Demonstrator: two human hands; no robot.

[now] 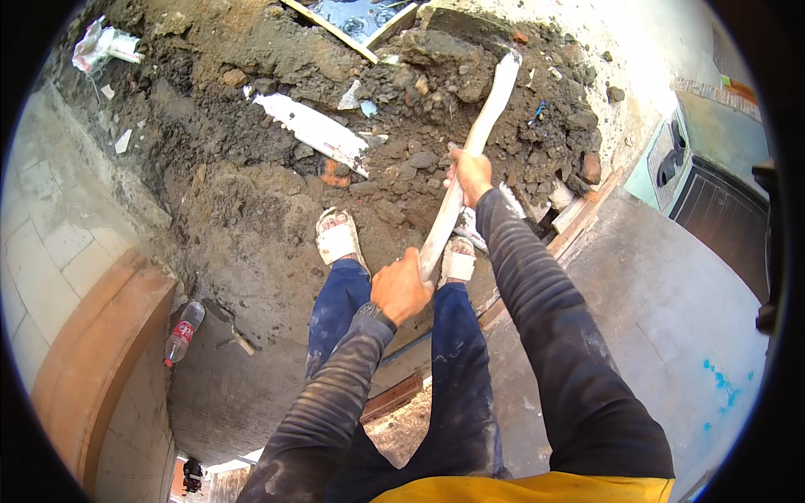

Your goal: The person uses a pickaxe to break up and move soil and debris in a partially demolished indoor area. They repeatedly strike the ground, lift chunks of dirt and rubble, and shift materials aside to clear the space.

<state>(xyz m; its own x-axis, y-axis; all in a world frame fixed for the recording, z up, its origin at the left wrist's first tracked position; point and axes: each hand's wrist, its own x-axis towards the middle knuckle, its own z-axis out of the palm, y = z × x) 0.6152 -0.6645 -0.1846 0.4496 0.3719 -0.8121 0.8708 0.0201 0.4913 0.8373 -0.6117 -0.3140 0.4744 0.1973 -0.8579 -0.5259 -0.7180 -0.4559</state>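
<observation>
A long, slightly bent pale wooden handle [490,109] slants from between my feet up to the far soil. It looks like a hoe's, with a broad soil-coloured blade [470,27] at the far end, hard to tell from the dirt. My left hand [401,287] is closed round the near end of the handle. Farther up, my right hand [471,174] grips it too, fingers wrapped. Beneath and beyond the handle lies a heap of dark, lumpy wet soil [402,189]. A muddy white sack [314,130] is half sunk in it, left of my right hand.
My sandalled feet stand at the soil's near edge. A wooden frame [335,32] holds water at the far side. To the left are a plastic bottle [184,333], a trowel-like tool [238,335] and an orange-brown ledge [105,360]. A timber strip [579,214] edges the concrete at right.
</observation>
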